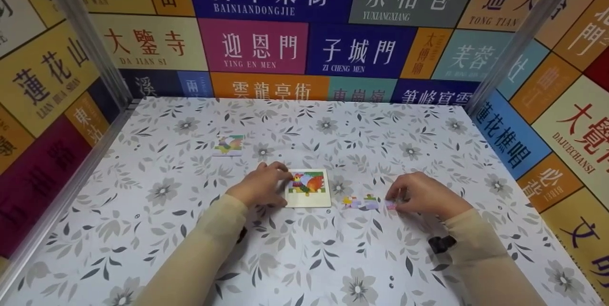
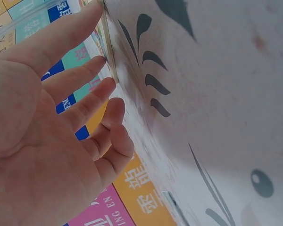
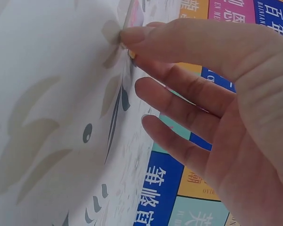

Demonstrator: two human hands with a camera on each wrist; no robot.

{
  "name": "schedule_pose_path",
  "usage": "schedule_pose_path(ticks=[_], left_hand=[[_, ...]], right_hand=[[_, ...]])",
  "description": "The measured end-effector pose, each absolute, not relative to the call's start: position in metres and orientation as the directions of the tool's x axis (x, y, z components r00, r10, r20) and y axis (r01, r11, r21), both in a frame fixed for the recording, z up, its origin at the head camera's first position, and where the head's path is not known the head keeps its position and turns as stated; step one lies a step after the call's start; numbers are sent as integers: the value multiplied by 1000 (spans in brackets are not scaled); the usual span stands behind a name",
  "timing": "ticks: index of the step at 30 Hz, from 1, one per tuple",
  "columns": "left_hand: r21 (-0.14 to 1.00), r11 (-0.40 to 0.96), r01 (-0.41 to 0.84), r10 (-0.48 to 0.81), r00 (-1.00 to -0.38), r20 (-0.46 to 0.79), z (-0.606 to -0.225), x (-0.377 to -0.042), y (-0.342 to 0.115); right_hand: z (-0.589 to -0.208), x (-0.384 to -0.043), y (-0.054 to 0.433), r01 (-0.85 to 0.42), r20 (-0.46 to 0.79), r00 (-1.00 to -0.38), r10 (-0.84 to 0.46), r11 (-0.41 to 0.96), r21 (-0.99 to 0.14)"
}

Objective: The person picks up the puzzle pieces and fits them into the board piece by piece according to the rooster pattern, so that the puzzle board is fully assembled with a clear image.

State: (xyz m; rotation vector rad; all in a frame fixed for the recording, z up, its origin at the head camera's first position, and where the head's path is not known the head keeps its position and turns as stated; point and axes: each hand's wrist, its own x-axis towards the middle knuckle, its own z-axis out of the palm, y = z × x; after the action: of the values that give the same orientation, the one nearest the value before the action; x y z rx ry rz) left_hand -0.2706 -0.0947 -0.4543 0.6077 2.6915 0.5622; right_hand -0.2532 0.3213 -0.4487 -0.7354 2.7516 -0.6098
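Right hand (image 1: 424, 194) apparently pinches a pink piece (image 1: 391, 206), best kept level; left of that grip, the spread left hand (image 1: 260, 187) should steady the tray (image 1: 315, 200).

Wht tbl (image 1: 290, 258), grey floral print; multicolor sign wall (image 1: 304, 49) behind.

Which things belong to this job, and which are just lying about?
Job things:
cream square puzzle board, left hand touching
flat yellow-lilac jigsaw piece
flat green-lilac jigsaw piece
flat pink jigsaw piece, right hand pinching it
multicoloured square card (similar picture colours), probably

Just there:
white floral tabletop
multicoloured lettered wall panels
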Motion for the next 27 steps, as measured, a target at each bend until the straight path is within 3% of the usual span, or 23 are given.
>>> schedule_pose_path(ticks=[6, 18, 27], left_hand=[[426, 837, 344, 465, -856, -223, -453, -272, -95], [436, 817, 378, 493, -849, -188, -455, -269, -96], [436, 828, 354, 472, -859, -199, -457, -269, -95]], right_hand=[[-450, -255, 322, -419, -86, -863, -498, 799, -431], [-460, -256, 320, -537, 73, -818, -571, 712, -452], [-456, -256, 308, -533, 91, -827, -555, 723, -439]])
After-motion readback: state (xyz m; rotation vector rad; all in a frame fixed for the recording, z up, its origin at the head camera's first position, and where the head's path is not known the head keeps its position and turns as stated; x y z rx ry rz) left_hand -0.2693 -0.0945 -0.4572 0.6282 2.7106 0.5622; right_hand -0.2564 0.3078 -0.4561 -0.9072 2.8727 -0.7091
